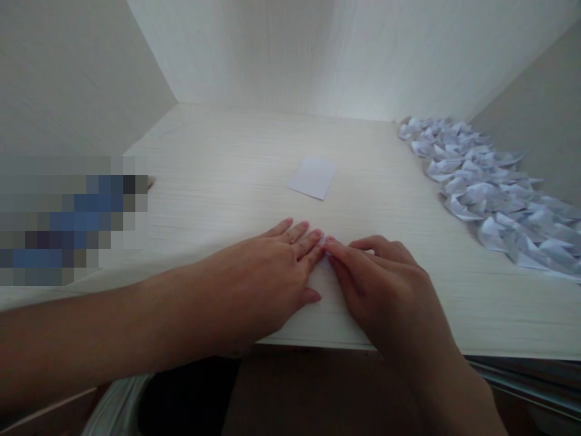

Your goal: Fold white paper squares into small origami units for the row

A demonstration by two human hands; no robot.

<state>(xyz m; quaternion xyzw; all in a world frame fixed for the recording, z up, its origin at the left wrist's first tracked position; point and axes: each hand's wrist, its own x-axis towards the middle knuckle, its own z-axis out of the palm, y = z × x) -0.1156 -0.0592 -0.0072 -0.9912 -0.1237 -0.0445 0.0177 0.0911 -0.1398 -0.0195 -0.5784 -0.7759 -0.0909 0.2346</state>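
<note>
My left hand (281, 272) lies flat on the pale table with its fingers stretched out, pressing on a small piece of white paper (324, 238). Most of that paper is hidden beneath the fingers, so its shape cannot be made out. Thumb and forefinger of my right hand (381, 284) are pinched together on the paper's edge, touching the left fingertips. A little farther back, a white rectangular sheet of paper (313, 177) rests by itself, apart from both hands.
Many folded white paper pieces (481, 188) lie in rows along the table's right side. A blurred-out bluish object (82, 218) is at the left. Pale walls (281, 54) enclose the table (218, 163) at the back and sides. Its front edge runs below my hands.
</note>
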